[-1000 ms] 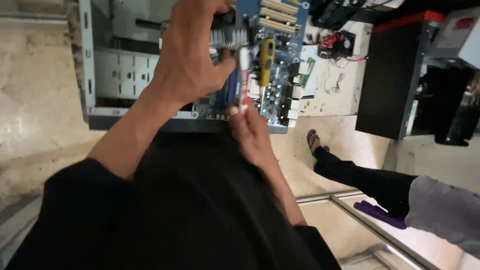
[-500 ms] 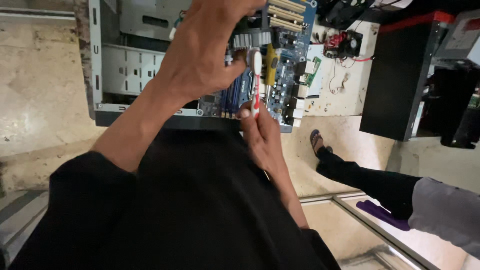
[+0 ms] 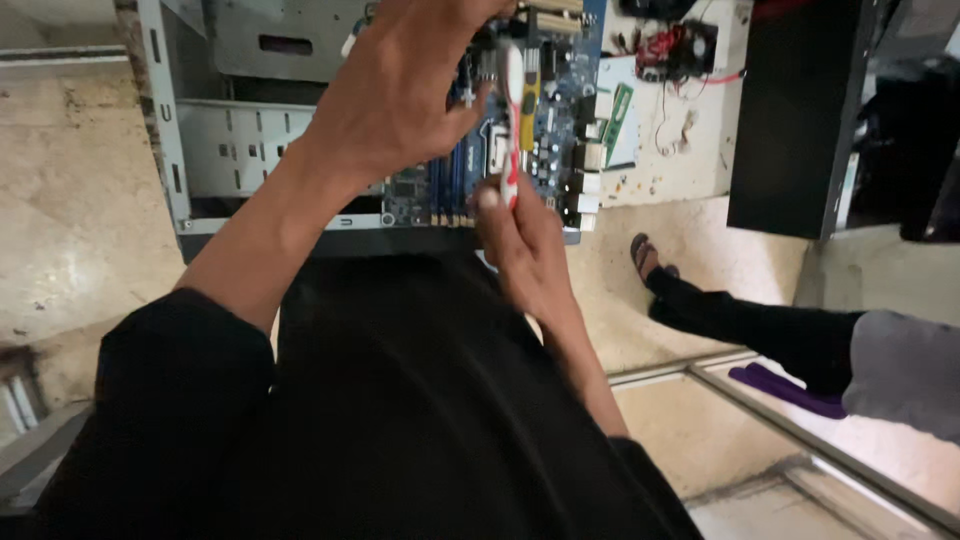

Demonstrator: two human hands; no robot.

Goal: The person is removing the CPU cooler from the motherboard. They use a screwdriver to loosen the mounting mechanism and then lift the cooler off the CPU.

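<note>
Right hand point(image 3: 525, 245): grip closed round the lower handle of a red-and-white toothbrush point(image 3: 511, 125), held upright.
Toothbrush: its head rises above the grip, against the blue motherboard point(image 3: 560, 130).
Left hand point(image 3: 400, 95): up and left of that grip, fingers curled over the board; whether it holds anything, I cannot tell.
Motherboard: sits inside the open grey computer case point(image 3: 220, 150), just beyond both hands.
Off right: another person's dark-trousered leg point(image 3: 740, 315) on the floor.
</note>
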